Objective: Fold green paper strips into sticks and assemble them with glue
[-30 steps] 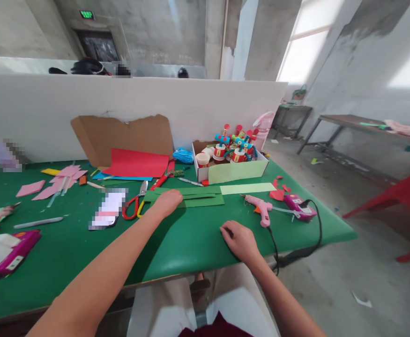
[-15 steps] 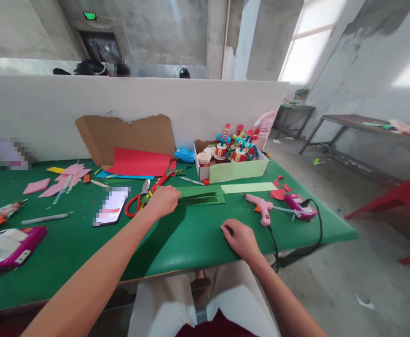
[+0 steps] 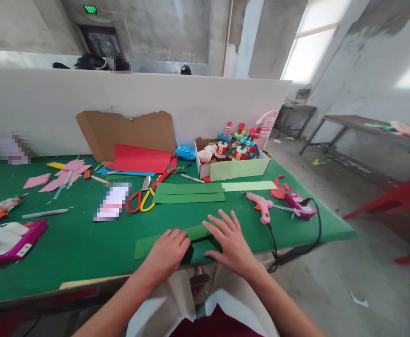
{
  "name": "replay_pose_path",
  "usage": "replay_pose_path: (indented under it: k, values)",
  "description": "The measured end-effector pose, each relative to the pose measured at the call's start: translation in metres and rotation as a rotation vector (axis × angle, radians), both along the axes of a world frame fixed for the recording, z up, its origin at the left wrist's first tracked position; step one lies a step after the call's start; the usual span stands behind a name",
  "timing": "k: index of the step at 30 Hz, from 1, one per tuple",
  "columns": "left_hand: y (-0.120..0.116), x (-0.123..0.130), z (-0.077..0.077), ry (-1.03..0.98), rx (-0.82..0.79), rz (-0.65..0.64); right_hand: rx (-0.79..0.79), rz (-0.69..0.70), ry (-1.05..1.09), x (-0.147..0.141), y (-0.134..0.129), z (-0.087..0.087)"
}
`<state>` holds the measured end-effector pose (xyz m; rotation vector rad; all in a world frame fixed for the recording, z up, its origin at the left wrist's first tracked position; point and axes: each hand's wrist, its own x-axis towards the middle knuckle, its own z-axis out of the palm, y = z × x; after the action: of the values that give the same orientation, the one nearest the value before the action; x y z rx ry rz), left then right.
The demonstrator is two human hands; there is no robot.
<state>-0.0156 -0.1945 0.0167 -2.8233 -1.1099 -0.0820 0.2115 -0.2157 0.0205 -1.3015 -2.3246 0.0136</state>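
Observation:
Near the table's front edge, a green paper strip [image 3: 145,247] lies slanted, its right part lifted a little off the surface. My left hand [image 3: 169,250] is closed on its middle, fingers curled over the paper. At the strip's right end is my right hand [image 3: 231,241], open with fingers spread; whether it presses on the paper I cannot tell. Farther back lie more green paper strips [image 3: 190,193], overlapping, beside a pale green strip [image 3: 249,186]. Scissors [image 3: 143,199] with one red and one yellow handle rest left of them.
A pink glue gun [image 3: 261,206] lies at right, its cord hanging over the edge near a purple power strip [image 3: 300,206]. Behind stands a box [image 3: 240,169] of paper-cup figures. A phone [image 3: 112,202], red paper [image 3: 141,159] and pink paper pieces [image 3: 67,175] are at left.
My left hand has brought one green strip from the back pile to the front edge. My right hand has opened and spread its fingers at the strip's end.

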Motion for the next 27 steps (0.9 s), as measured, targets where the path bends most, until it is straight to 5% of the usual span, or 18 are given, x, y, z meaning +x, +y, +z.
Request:
replay_pose_path:
  k: [5,16,22,27]
  values:
    - [-0.010,0.002,-0.011,-0.130,0.068,0.037,-0.124,0.128,-0.015,-0.026,-0.010,-0.007]
    - [-0.016,0.010,-0.023,-0.242,0.159,0.213,-0.138,-0.003,-0.081,-0.032,0.014,-0.012]
    - [-0.014,-0.026,-0.024,-0.371,0.121,0.302,-0.150,-0.033,0.106,0.001,0.024,-0.019]
    - [-0.009,-0.065,-0.019,-0.542,-0.060,0.358,-0.260,-0.059,0.286,0.023,0.032,-0.017]
